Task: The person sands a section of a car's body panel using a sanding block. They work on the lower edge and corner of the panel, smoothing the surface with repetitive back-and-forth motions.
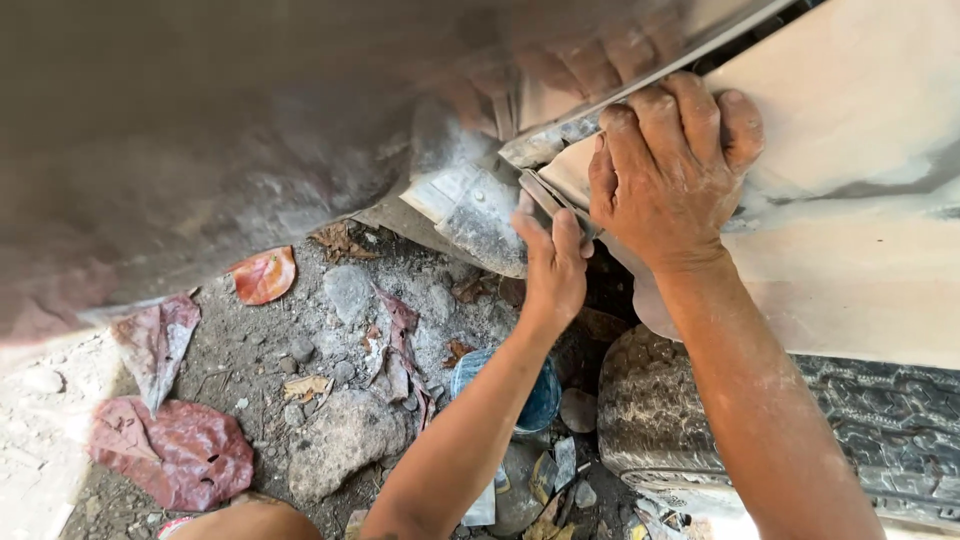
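Note:
A pale, dusty car body panel [850, 150] fills the upper right, above a black tyre [870, 420]. My right hand [665, 165] lies flat on the panel's edge, fingers curled over the seam where it meets a shiny panel [250, 120]. My left hand [550, 265] reaches up from below and pinches a thin grey strip [545, 195] that sticks out of the seam. A torn, dusty piece of plastic liner [470, 210] hangs just left of the strip.
Below lies rough ground with stones [340, 440], dry red leaves [175, 450] and an orange leaf [263, 275]. A blue round container [540, 400] sits by the tyre, partly behind my left forearm. Small scraps lie near the bottom edge.

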